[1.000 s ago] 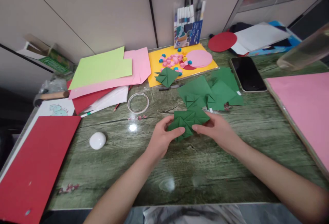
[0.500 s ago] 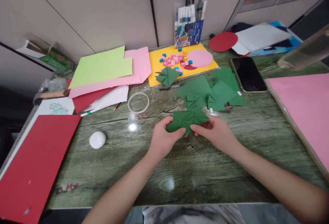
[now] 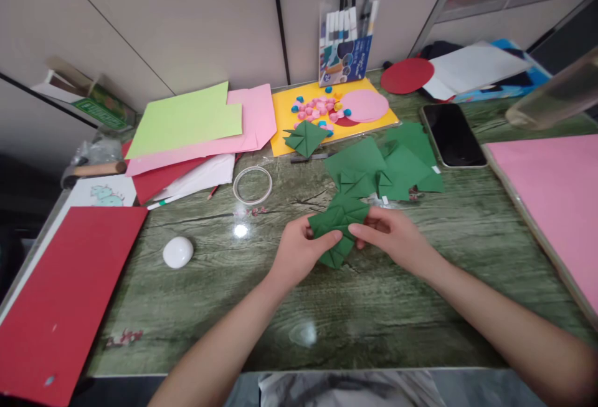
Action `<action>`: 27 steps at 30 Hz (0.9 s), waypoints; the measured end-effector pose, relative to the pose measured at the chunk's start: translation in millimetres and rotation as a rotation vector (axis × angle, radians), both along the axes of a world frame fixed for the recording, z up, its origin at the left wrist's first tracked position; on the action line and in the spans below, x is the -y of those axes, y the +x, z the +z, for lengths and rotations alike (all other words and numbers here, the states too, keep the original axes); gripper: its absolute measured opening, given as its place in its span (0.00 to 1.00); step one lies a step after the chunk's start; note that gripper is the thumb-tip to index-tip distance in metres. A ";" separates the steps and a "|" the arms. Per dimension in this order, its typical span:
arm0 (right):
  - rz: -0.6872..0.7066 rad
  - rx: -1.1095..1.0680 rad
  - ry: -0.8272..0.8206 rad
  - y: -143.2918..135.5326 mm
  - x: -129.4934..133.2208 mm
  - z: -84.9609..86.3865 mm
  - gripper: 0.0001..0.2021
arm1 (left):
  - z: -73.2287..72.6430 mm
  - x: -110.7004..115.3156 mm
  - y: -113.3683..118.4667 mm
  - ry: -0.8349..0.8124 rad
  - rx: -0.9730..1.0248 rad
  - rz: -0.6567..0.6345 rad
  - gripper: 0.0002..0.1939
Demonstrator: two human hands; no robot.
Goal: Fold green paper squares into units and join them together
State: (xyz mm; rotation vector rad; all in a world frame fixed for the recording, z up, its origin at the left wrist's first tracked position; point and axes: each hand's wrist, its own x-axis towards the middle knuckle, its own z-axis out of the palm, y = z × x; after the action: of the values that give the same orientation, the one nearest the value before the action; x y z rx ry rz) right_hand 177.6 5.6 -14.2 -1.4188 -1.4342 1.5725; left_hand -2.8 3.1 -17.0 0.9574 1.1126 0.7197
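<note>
A creased square of green origami paper (image 3: 340,215) is held between both hands above the table, one corner pointing down toward me. My left hand (image 3: 303,248) pinches its left side, thumb on top and fingers underneath. On its right side, my right hand (image 3: 390,232) grips the edge, its thumb pressing the top face near the middle. Beyond the hands lie several green paper sheets (image 3: 357,158), some with folded parts. A folded green paper piece (image 3: 306,139) with pointed tips rests at the edge of a yellow sheet (image 3: 283,123).
A tape roll (image 3: 252,185) and a white rounded object (image 3: 178,252) lie left of my hands. Red card (image 3: 70,295) covers the left side. A phone (image 3: 453,135) and pink paper (image 3: 551,201) are at right. A marker pack (image 3: 346,52) leans on the wall.
The green paper has turned in my hands, so a corner now points down toward me and creases show across it. Both hands keep their hold with small shifts of the fingers.
</note>
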 end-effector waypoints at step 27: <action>-0.029 0.080 0.087 -5.9 4.2 2.4 0.12 | -1.4 1.0 -1.4 0.060 -0.034 0.052 0.15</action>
State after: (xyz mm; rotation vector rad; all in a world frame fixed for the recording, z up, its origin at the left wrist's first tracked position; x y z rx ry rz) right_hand 171.7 1.4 -11.8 -1.4598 -1.5027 1.4324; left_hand -4.2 2.1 -18.4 0.9976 1.1545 0.7852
